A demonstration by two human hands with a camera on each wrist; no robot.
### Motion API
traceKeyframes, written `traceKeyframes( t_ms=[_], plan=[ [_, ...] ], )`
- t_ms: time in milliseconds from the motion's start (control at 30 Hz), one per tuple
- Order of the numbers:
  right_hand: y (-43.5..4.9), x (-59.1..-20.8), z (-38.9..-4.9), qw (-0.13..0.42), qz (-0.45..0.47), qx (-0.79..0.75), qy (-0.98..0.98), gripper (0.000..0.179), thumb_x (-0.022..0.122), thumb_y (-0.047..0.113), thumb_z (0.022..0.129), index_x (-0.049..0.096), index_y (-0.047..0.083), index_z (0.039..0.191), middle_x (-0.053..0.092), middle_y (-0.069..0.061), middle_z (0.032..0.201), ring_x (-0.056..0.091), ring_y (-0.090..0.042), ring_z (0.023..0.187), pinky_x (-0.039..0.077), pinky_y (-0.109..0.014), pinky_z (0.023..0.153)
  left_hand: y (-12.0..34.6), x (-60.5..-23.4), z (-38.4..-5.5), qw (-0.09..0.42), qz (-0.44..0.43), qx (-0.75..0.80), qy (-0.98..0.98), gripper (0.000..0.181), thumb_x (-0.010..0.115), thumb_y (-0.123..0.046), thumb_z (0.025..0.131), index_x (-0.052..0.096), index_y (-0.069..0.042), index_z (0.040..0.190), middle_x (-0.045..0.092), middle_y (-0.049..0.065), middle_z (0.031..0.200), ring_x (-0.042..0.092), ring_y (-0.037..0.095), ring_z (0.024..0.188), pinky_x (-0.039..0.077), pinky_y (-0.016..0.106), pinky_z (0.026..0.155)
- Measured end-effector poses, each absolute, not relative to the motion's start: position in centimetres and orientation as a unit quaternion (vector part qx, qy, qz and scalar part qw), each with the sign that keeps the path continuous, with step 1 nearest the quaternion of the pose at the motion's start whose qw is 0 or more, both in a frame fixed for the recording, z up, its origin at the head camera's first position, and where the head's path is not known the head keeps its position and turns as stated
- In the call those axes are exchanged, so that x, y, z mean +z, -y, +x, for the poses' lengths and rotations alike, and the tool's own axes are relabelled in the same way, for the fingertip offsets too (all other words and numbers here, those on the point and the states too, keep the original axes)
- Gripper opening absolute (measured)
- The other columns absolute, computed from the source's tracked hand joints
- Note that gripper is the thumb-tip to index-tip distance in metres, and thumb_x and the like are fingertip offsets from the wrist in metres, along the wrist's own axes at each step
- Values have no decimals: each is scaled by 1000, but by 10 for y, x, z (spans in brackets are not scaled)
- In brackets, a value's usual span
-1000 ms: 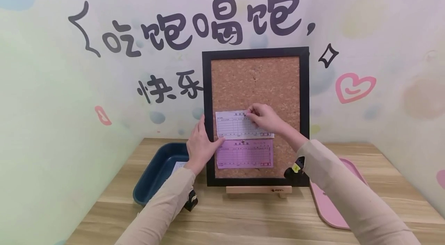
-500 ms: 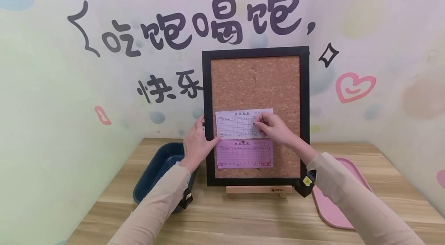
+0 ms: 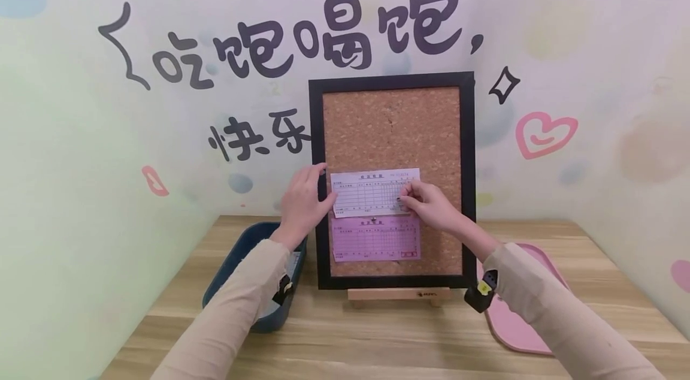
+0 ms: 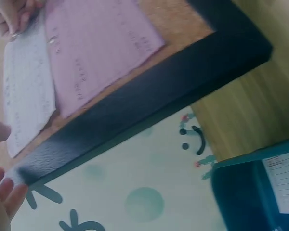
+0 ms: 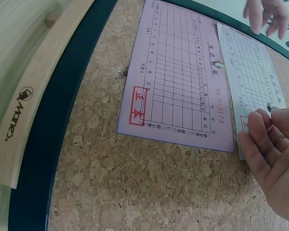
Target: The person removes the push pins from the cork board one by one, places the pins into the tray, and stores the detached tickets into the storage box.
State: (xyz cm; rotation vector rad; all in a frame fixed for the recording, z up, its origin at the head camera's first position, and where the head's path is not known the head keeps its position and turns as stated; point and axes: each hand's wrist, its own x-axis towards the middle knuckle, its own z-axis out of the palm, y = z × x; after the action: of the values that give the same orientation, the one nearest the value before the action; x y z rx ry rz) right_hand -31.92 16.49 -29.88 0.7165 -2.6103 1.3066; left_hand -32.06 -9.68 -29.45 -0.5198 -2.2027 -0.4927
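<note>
A white printed form slip [image 3: 356, 195] lies on the cork board [image 3: 393, 128], just above a pink form slip [image 3: 372, 241]. My right hand [image 3: 432, 206] is at the white slip's right part, thumb and fingertips pinching a small metal thumbtack [image 5: 270, 106] against the paper. My left hand [image 3: 303, 201] rests at the board's left frame edge, fingers loosely extended, its thumb reaching the white slip's left edge. A second thumbtack [image 5: 218, 64] sits at the pink slip's top edge, close to where the slips meet.
The black-framed board stands on a wooden easel ledge [image 3: 399, 294] on the table [image 3: 366, 344]. A blue tray [image 4: 238, 185] holding printed paper [image 4: 285, 180] is at left, partly behind the left forearm. A pink tray [image 3: 520, 326] lies at right under the right forearm.
My right hand has moved from the white slip's top middle down and right to its right part. My left hand's thumb has shifted up along the slip's left edge.
</note>
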Motion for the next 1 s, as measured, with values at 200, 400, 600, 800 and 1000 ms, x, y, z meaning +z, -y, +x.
traceKeyframes(
  t_ms=[200,400,600,800,1000],
  plan=[
    [-164,-299,-320,66,237,428,869,10,50,9,92,53,2,86,53,-8,71,48,-18,62,41,-25,53,94,-282,-326,360,-221,-168,891,48,70,-19,77,54,-2,119,59,10,106,53,22,95,49,32,80],
    [-164,-298,-319,67,237,421,873,9,51,8,92,53,2,87,53,-8,72,48,-18,62,41,-26,53,93,-282,-329,335,-220,-151,904,38,69,-19,78,60,-5,112,57,6,97,50,19,86,48,29,71],
    [-163,-297,-318,66,237,416,876,8,51,7,92,54,1,88,53,-8,73,48,-18,63,41,-26,54,91,-283,-330,336,-226,-152,902,25,69,-15,78,62,-5,100,55,6,93,48,19,83,47,28,67],
    [-163,-297,-318,64,237,415,876,8,52,8,92,55,1,89,53,-8,74,48,-18,64,42,-26,55,90,-282,-330,330,-225,-162,902,17,67,-13,80,61,-6,95,58,5,89,49,18,77,45,27,62],
    [-164,-298,-319,66,234,411,878,8,52,8,92,55,1,91,53,-8,74,49,-17,65,42,-26,55,89,-280,-330,316,-227,-191,901,11,61,-13,87,62,-7,95,64,6,88,54,18,76,48,28,65]
  ],
)
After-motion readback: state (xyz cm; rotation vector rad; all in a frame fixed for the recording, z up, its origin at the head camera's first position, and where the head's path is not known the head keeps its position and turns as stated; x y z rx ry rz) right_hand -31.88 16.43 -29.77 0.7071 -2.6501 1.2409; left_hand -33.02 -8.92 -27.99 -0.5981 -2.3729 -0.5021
